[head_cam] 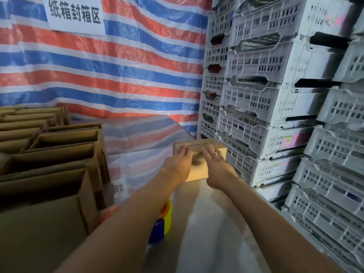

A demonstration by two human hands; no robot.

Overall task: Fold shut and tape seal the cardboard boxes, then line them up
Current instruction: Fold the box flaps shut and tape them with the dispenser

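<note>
A small closed cardboard box (199, 146) sits on the floor at the far end, beside the crate stack. Both my arms reach forward to it. My left hand (180, 162) lies flat on the box's left side, fingers spread. My right hand (215, 164) rests flat on its right side, fingers extended. Neither hand wraps around the box. A seam runs along the box top. Several open cardboard boxes (59, 154) stand upright at the left. A yellow, orange and blue tool (164, 223), mostly hidden under my left forearm, lies on the floor.
Tall stacks of white perforated plastic crates (275, 95) wall off the right side. A red, white and blue striped tarp (118, 66) hangs behind and drapes over a low surface (141, 138). A pale floor strip (206, 223) runs between boxes and crates.
</note>
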